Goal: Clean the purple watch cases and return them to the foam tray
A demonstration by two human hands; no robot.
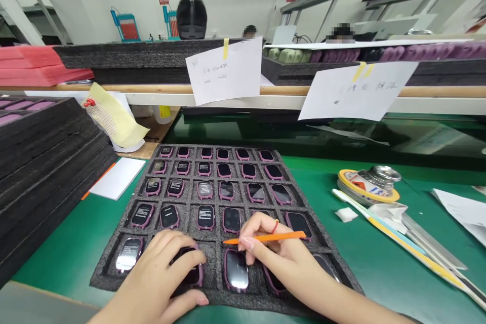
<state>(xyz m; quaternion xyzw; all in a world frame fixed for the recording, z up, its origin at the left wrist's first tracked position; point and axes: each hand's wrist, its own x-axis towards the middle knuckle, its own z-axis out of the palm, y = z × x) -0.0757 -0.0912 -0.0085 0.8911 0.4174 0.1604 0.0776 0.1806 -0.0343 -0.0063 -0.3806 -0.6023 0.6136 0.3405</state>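
Note:
A black foam tray (pixel 215 266) lies in front of me, its compartments holding several smartwatches with purple frames. Some screens show small white text; others are dark. My left hand (pixel 167 266) is over a front-row smartwatch (pixel 195 274), fingers and thumb curled around its edges and covering part of it. In my right hand (pixel 268 245) is a slim orange pointed stick (pixel 286 236), pinched between thumb and fingers. Its tip points left, above the tray. Just below that tip sits another smartwatch (pixel 236 269), its right edge near my curled fingers. My right hand partly hides neighbouring watches.
Stacked black foam trays (pixel 56 162) rise at the left beside a white card (pixel 118 178). On the green table at right lie a tape roll (pixel 347 185), a metal-topped container (pixel 383 176) and long strips (pixel 410 243). A shelf (pixel 281 98) with hanging papers crosses behind.

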